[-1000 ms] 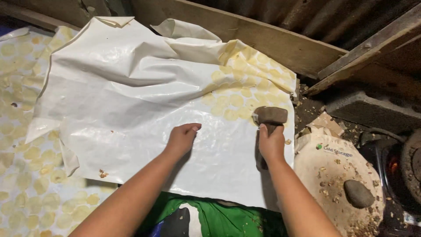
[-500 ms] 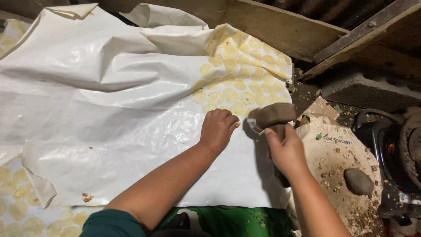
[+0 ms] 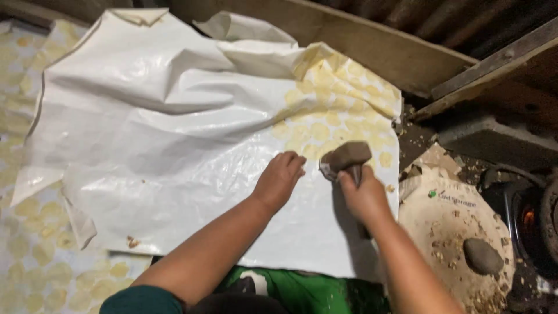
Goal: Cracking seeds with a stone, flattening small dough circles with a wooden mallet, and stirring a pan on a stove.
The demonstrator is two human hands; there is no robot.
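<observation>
where the white plastic sheet (image 3: 174, 145) is spread over the work surface, both bare hands are seen at its right-hand part. the left hand (image 3: 279, 177) is laid on the sheet with the fingers curled downward and the fingertips pressed against the plastic; nothing is grasped in it. the right hand (image 3: 361, 195) is closed around the handle of a brown hammer-like tool (image 3: 347, 157), whose blunt brown head is held just above or against the sheet, right beside the left fingertips; whether contact is made cannot be told. under the sheet, round pale yellow discs (image 3: 325, 125) are seen showing through the plastic, clustered ahead of the two hands toward the upper right corner. the sheet is wrinkled and folded back on itself along the far edge, and a small brown crumb (image 3: 132, 241) is noted near its lower left edge. further yellow discs (image 3: 35, 232) are laid on the surface at the left, outside the sheet. a round pale lid-like disc (image 3: 453, 227) dusted with brown crumbs is placed to the right of the sheet, and a dark lump (image 3: 482, 256) is set on it. a wooden plank (image 3: 372, 52) is run along the far side. green cloth (image 3: 302, 291) is seen at the bottom edge between the forearms.
</observation>
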